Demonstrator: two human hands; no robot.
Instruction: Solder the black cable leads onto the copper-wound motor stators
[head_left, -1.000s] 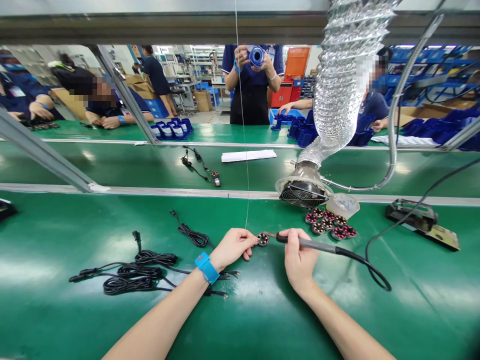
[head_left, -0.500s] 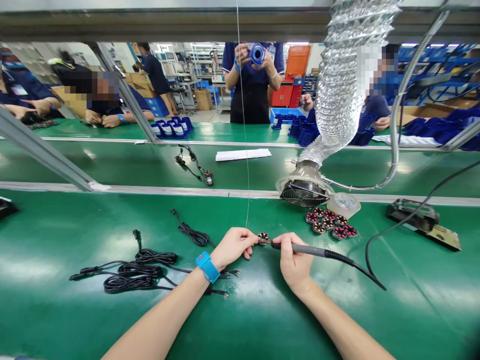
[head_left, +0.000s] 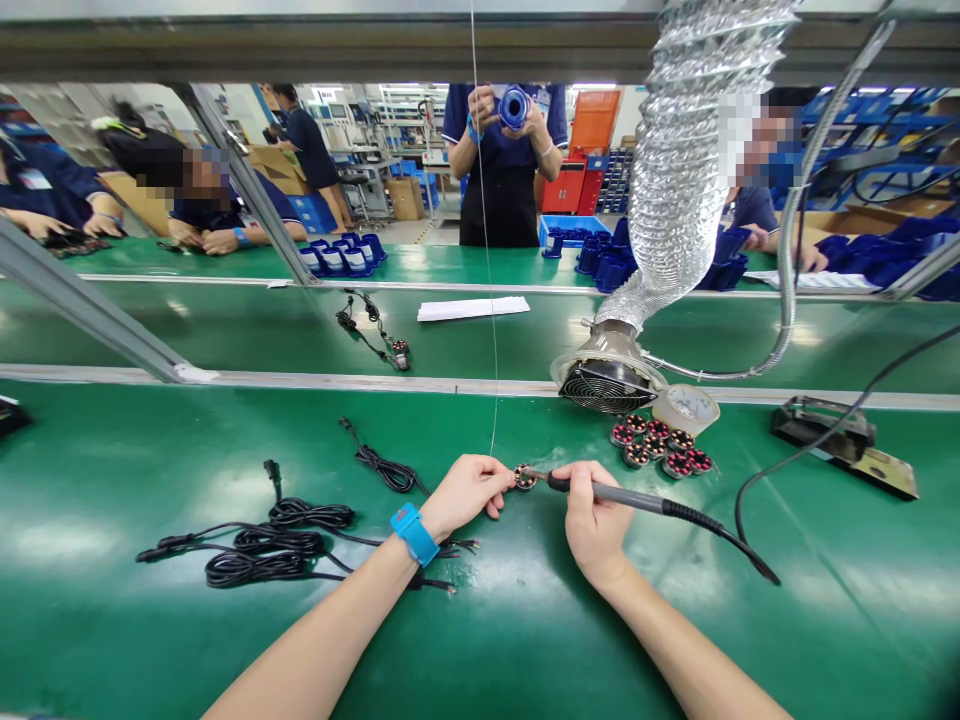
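Observation:
My left hand (head_left: pixel 474 485), with a blue wrist strap (head_left: pixel 415 534), is closed in a pinch on a thin solder wire (head_left: pixel 494 400) that hangs from above. Its fingertips are at the left edge of a small motor stator (head_left: pixel 524 477) with copper windings, on the green bench. My right hand (head_left: pixel 596 520) grips a grey soldering iron (head_left: pixel 622 495) like a pen, its tip at the stator. Whether the tip touches a winding is too small to tell. Left of my hands lie coiled black cables (head_left: pixel 277 540) with bare wire ends.
Several stators (head_left: pixel 656 445) sit beside a roll of tape (head_left: pixel 686 408), below a fume extractor (head_left: pixel 609 385) on a foil duct. A metal holder (head_left: pixel 844 445) stands at the right. Beyond the rail, a white strip (head_left: pixel 472 309) and a wired stator (head_left: pixel 400 352) lie near several co-workers.
My right hand and the soldering iron have shifted slightly right. Beyond the rail, the white strip and the wired stator have slid left. A co-worker's hand at the right has moved.

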